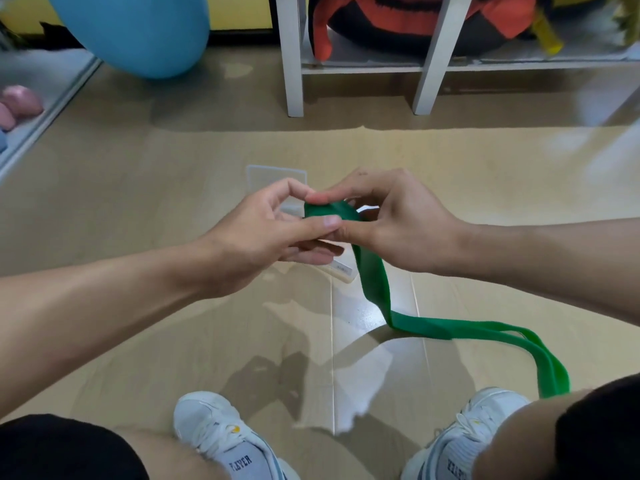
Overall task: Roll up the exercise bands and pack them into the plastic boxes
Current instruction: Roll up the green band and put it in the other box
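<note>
Head view: a person squats over a pale wood floor (pixel 138 209), seen from above, both bare forearms reaching forward to meet at the centre.
Left hand (pixel 266 230): thumb and forefinger pressed together on the near end of a green exercise band (pixel 372 282), the other fingers curled beneath it.
Right hand (pixel 398 223): fingers pinching the same rolled end from the other side, fingertips touching those of the left hand.
Green exercise band: its held end looks wound into a small coil between the two hands, though the fingers hide most of it; the loose length hangs down, trails across the floor to the right and loops near the right knee.
Plastic box (pixel 277 176): a clear box sits on the floor just beyond the hands, largely covered by them; a labelled clear edge shows below the left hand.
Shoes (pixel 214 434): two white trainers at the bottom edge, one each side.
Background: a blue exercise ball (pixel 138 32) at upper left, and a white shelf unit (pixel 294 57) holding an orange and black item.
</note>
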